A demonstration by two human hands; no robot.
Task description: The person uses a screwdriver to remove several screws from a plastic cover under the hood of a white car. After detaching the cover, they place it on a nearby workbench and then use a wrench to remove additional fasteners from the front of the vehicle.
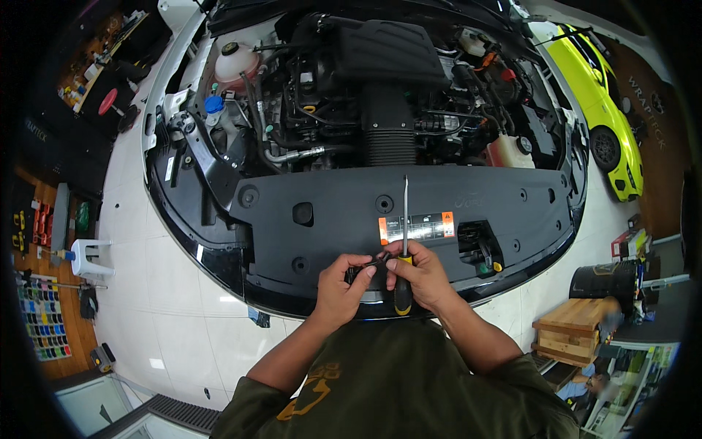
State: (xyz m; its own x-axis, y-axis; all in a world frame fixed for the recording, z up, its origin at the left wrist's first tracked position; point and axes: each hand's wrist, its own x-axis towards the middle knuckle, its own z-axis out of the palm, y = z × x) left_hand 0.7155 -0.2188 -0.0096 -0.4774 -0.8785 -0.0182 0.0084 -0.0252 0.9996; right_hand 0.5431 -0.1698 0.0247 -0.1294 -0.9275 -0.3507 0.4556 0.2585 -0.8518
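Observation:
Low over the black plastic cover (322, 208) at the front of an open engine bay, my left hand (344, 285) is closed on a small black part (374, 265). My right hand (420, 274) grips a yellow-and-black screwdriver (405, 219), its shaft pointing away from me, and its fingertips meet the black part beside my left fingers. An orange-edged label (428, 227) lies on the cover just beyond my hands, and an opening (475, 249) in the cover is to their right.
The engine (387, 51) fills the bay. A white stool (91, 256) and tool shelves stand left on the tiled floor (153, 293). At right are a yellow-green car (614, 146), a black drum (599, 285), wooden boxes (567, 329) and, low down, what looks like a person (581, 384).

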